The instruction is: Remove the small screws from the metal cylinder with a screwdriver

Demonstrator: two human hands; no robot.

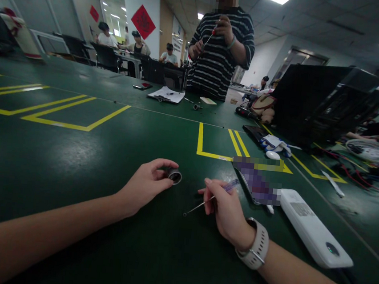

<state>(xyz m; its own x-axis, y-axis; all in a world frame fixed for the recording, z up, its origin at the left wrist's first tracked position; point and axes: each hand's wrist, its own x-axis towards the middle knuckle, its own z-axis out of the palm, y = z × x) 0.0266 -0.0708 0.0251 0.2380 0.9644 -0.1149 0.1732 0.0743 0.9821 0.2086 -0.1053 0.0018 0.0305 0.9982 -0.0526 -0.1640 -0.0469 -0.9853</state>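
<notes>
Left hand point(145, 183) pinches metal ring point(174, 175) by its sides, leaving opening uncovered; right hand point(228, 208) grips screwdriver point(231, 185) penlike, probably for control, tip between hands.

The left hand point(143, 186) and left forearm point(57, 229) are bare. The right hand point(228, 212) and right forearm point(304, 273) are likewise bare, separated by a pale off-white wrist strap point(262, 238), which bears elongated holes and a slim metal buckle point(258, 258).
</notes>
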